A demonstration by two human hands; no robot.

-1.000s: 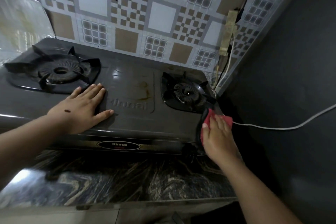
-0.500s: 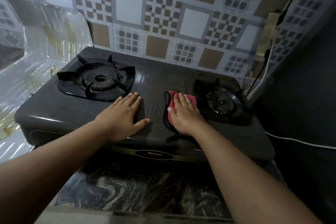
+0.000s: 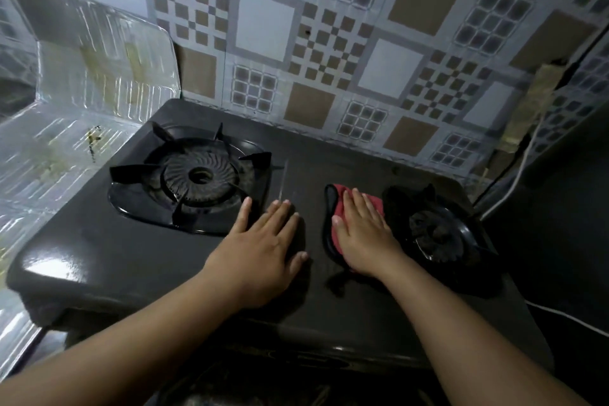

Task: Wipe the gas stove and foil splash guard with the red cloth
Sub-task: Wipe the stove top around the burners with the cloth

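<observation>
The black two-burner gas stove (image 3: 99, 260) fills the middle of the head view. My right hand (image 3: 362, 234) presses flat on the red cloth (image 3: 339, 208), which lies on the stove top between the burners, just left of the small right burner (image 3: 441, 234). The cloth has a dark edge and is mostly covered by my palm. My left hand (image 3: 263, 247) rests flat on the stove centre, fingers spread, touching the rim of the large left burner (image 3: 197, 175). The shiny foil splash guard (image 3: 82, 102) stands bent around the stove's left side and shows yellowish stains.
A patterned tiled wall (image 3: 329, 43) rises behind the stove. A white cable (image 3: 520, 168) runs down the right corner and across a dark surface (image 3: 560, 241) to the right of the stove. Dark marbled countertop shows at the bottom edge.
My right hand slid the red cloth from the stove's front right corner to the middle, beside the right burner. The view has shifted left and closer; my left hand stays flat on the stove.
</observation>
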